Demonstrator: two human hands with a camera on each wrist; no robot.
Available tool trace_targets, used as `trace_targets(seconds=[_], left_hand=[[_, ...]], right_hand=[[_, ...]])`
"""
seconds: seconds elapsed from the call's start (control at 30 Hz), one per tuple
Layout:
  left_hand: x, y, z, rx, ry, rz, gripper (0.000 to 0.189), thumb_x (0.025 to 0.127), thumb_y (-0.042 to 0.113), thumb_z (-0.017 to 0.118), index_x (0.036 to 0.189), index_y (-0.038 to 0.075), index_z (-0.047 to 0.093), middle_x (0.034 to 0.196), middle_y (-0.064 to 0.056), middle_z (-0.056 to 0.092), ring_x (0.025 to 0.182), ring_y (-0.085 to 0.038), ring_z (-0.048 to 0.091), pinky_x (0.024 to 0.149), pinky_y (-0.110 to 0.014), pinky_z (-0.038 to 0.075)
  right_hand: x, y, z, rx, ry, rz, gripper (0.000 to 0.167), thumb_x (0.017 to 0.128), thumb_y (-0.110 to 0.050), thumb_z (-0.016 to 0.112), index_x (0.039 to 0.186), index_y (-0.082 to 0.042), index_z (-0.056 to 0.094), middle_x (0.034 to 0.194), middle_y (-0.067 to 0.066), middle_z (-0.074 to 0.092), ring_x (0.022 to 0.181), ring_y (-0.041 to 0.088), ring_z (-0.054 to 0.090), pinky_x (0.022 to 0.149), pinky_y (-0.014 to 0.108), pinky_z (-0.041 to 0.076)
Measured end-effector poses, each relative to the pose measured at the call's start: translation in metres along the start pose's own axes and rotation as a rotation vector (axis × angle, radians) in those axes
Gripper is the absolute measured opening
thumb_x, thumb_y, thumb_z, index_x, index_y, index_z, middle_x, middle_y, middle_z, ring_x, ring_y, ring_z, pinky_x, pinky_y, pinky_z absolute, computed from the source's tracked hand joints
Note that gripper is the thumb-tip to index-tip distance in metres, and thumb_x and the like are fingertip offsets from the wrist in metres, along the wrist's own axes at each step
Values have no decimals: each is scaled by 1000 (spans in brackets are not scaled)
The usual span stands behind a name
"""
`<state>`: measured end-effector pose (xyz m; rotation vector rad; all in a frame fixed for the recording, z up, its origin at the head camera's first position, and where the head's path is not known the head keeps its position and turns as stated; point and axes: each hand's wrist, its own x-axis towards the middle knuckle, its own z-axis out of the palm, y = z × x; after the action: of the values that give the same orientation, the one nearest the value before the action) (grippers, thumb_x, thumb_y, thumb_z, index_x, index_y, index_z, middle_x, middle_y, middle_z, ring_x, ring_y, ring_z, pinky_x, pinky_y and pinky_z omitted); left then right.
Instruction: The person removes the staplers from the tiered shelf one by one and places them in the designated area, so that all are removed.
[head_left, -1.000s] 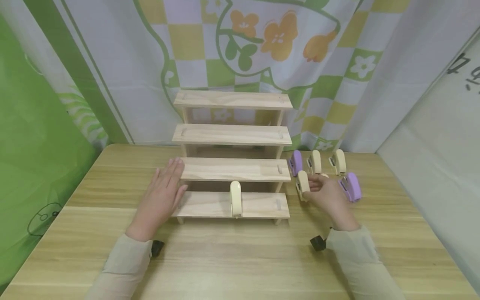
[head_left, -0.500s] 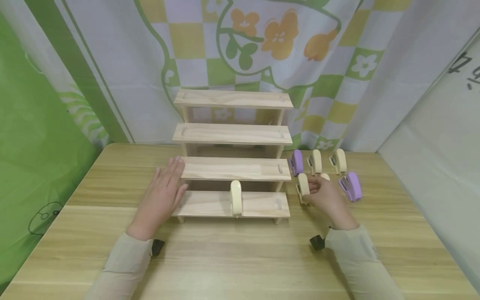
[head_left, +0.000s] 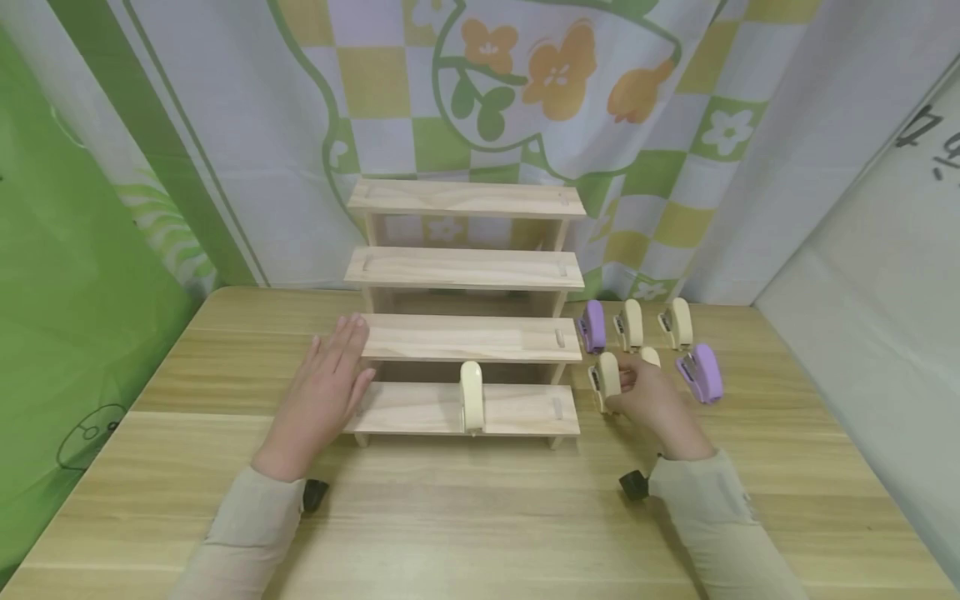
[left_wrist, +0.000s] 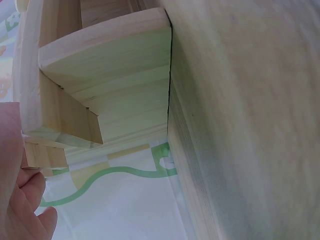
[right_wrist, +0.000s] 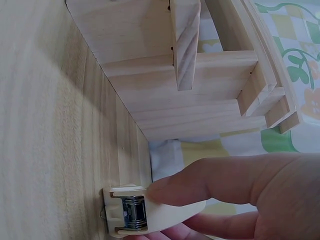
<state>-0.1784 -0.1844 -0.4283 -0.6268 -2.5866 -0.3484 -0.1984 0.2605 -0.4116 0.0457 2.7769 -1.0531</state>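
My right hand (head_left: 651,402) pinches a cream stapler (head_left: 606,383) between thumb and fingers, to the right of a stepped wooden rack (head_left: 450,337). In the right wrist view the stapler (right_wrist: 131,212) shows its metal spring, and its base appears to touch the tabletop. Another cream stapler (head_left: 472,397) stands upright on the rack's lowest step. With fingers straight, my left hand (head_left: 321,387) touches the rack's left side near the second step from the bottom. Part of a further cream stapler (head_left: 650,356) shows behind my right hand, mostly hidden.
Behind my right hand stand a purple stapler (head_left: 592,326) and two cream staplers, one (head_left: 632,323) beside the other (head_left: 677,322). A second purple stapler (head_left: 701,373) stands to its right. A patterned curtain (head_left: 510,92) hangs behind the wooden table (head_left: 465,517).
My right hand has drawn the pinched cream stapler slightly toward the front of the table. The left hand and the rack have stayed in place.
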Motion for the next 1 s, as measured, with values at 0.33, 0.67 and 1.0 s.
trace_targets(seconds=[0.33, 0.67, 1.0], left_hand=[[-1, 1, 0, -3, -7, 2, 69, 104, 23, 56, 158, -3, 23, 163, -21, 26, 151, -39, 26, 124, -57, 16], [-1, -1, 1, -8, -11, 0, 69, 104, 25, 55, 159, -2, 23, 163, -22, 26, 151, -39, 25, 124, -58, 16], [0, 0, 0, -1, -4, 7, 69, 104, 25, 54, 158, -3, 23, 163, -23, 27, 150, -39, 26, 124, -58, 17]], right_hand=[[-4, -3, -2, -45, 23, -23, 74, 81, -4, 73, 146, 12, 42, 118, 28, 64, 105, 41, 62, 87, 52, 56], [-23, -21, -8, -12, 209, -141, 43, 95, -14, 58, 132, 8, 59, 120, 27, 67, 109, 43, 65, 93, 54, 56], [-46, -55, 14, 183, 411, -381, 20, 91, 4, 66, 110, 4, 71, 108, 17, 73, 94, 27, 69, 80, 18, 59]])
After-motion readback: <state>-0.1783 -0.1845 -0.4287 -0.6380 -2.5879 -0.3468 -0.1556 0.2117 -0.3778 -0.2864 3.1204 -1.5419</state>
